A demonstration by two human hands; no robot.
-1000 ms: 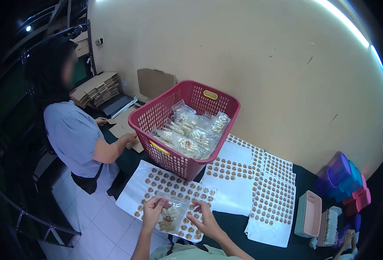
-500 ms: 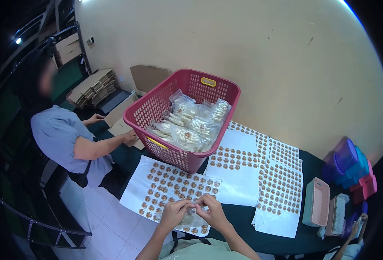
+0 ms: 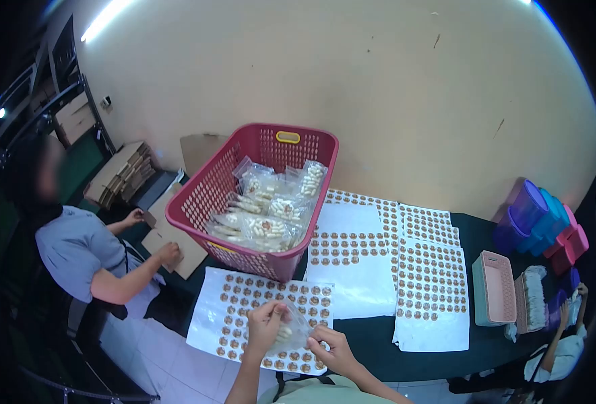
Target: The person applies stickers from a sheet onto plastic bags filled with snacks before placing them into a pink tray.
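Observation:
A clear plastic bag (image 3: pixel 290 330) with pale capsule-like pieces inside is held between my hands, above a white sheet of round brown stickers (image 3: pixel 210 303). My left hand (image 3: pixel 265 326) grips the bag's left side. At its right edge, my right hand (image 3: pixel 330 348) pinches the plastic with bent fingers. Just beyond the sheet stands a red perforated basket (image 3: pixel 244 259) holding several similar filled bags (image 3: pixel 267 227).
A co-worker (image 3: pixel 85 249) handles cardboard (image 3: pixel 186 252) at the left. More sticker sheets (image 3: pixel 432 289) lie right of the basket. A pink-and-green basket (image 3: pixel 496 289) and coloured bins (image 3: pixel 530 205) stand further right. Another person (image 3: pixel 560 353) is at the lower right.
My hands have moved apart, with the bag now stretched between them. The view has shifted, so the basket appears further left and lower. The co-worker's right hand has drawn back from the basket.

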